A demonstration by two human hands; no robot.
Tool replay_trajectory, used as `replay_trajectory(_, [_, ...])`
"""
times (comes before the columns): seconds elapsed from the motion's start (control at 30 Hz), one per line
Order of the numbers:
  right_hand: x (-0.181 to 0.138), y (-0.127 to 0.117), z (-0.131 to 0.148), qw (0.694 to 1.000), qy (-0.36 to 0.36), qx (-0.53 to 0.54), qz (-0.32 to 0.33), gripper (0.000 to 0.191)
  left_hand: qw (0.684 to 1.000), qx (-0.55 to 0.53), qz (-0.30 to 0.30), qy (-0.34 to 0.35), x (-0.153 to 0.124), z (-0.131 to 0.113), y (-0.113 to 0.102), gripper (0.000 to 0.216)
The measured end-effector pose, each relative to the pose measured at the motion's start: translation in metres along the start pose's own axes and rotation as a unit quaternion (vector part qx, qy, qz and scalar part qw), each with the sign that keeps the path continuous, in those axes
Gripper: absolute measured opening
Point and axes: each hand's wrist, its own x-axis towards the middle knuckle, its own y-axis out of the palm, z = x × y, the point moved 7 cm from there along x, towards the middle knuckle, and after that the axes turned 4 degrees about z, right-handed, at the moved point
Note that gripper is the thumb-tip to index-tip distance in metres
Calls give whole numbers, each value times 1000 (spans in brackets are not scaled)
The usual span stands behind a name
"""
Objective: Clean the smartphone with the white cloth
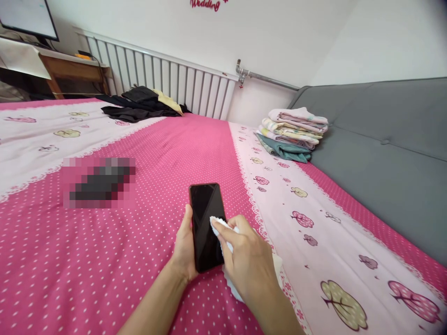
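My left hand (185,251) holds a smartphone (204,246) upright by its left and lower edges, thumb along the side. The phone's dark screen faces me and its rim looks reddish-brown. In my right hand (249,256) a white cloth (217,220) is pinched, and its bunched tip lies against the right half of the screen. The rest of the cloth hangs below and behind that hand, partly hidden by it. Both hands are above the pink dotted bedspread (153,251).
A blurred-out dark object (101,181) lies on the bed to the left. Dark clothes (143,104) are heaped toward the radiator (157,70). Folded textiles (293,130) are stacked beside the grey headboard (384,139). A desk (73,70) with a monitor (28,16) stands at far left.
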Motion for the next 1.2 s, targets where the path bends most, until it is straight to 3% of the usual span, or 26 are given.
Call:
replay_trajectory(0.13, [-3, 1, 7, 999, -22, 4, 22, 37, 1000, -5, 26, -5, 1, -4, -1, 68])
replay_trajectory(0.37, [3, -7, -3, 998, 0, -35, -46, 39, 1000, 1, 3, -25, 2, 11, -1, 57])
replay_trajectory(0.63, [-9, 5, 23, 994, -74, 57, 62, 38, 999, 35, 12, -1, 1, -8, -7, 77])
replay_trajectory(0.97, [2, -11, -4, 998, 27, -28, -45, 38, 996, 3, 55, -66, 0, 12, 3, 63])
replay_trajectory(1.2, [-3, 1, 23, 997, -75, 19, 22, 42, 996, 10, 29, -85, -5, 14, 7, 68])
